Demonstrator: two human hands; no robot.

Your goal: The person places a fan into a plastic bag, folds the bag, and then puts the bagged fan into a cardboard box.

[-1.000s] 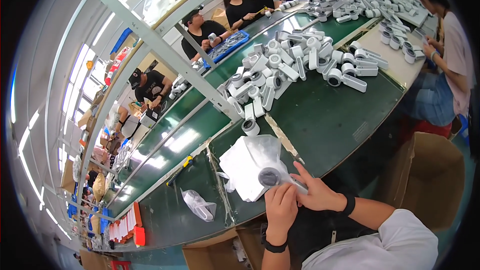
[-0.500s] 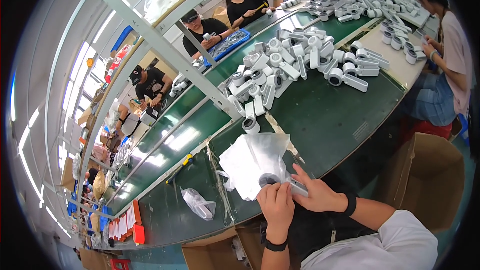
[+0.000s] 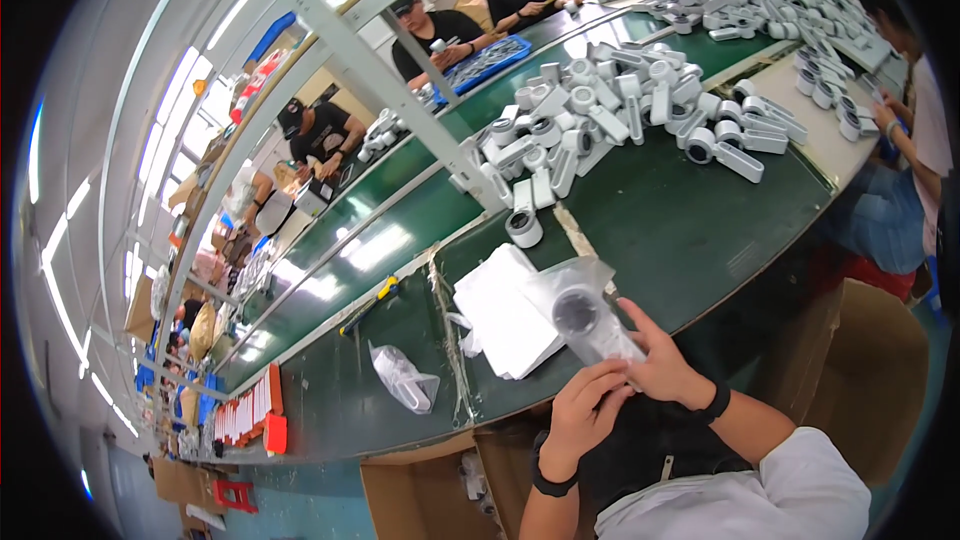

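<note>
A white handheld device with a round dark-centred head (image 3: pixel 577 314) sits inside a clear plastic bag (image 3: pixel 570 280), above the table's near edge. My right hand (image 3: pixel 668 368) is closed round its handle from the right, thumb side up. From below, my left hand (image 3: pixel 583 410) has its fingers bent and pressed at the handle's lower end. Just left of the device lies a stack of white bags or sheets (image 3: pixel 505 315). Farther left, another bagged device (image 3: pixel 403 378) rests on the green tabletop.
Many loose white devices (image 3: pixel 600 110) form a pile at the back. A yellow-handled tool (image 3: pixel 370 305) lies left. An orange rack (image 3: pixel 255 410) stands at the far left end. Cardboard boxes (image 3: pixel 420 495) are below and at right (image 3: pixel 865 380). Co-workers (image 3: pixel 440 35) sit across and at right.
The device has come away from the stack toward me and tilted, its round head now facing up inside the bag. Both hands have shifted right. The whole view has turned slightly.
</note>
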